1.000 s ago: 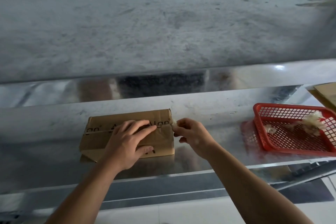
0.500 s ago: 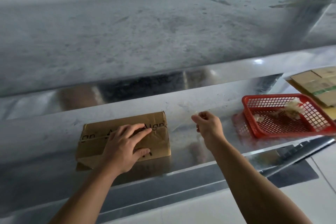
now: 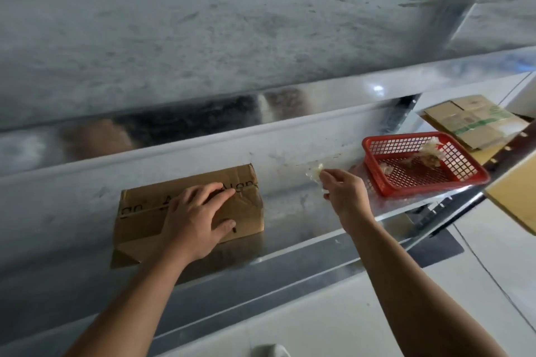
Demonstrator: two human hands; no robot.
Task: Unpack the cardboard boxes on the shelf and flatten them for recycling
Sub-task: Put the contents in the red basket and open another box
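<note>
One box (image 3: pixel 145 220) — flat, lengthwise left-right.

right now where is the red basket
In the head view the red basket sits at the right of the metal shelf, just beyond the right hand pinching tape, flattened cardboard behind it.

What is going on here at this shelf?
A person is working on a cardboard box on the metal shelf. The left hand presses flat on the box, while the right hand pinches a crumpled piece of clear tape, held between the box and the red basket. The basket already holds similar scraps. Flattened cardboard lies beyond it.
</note>
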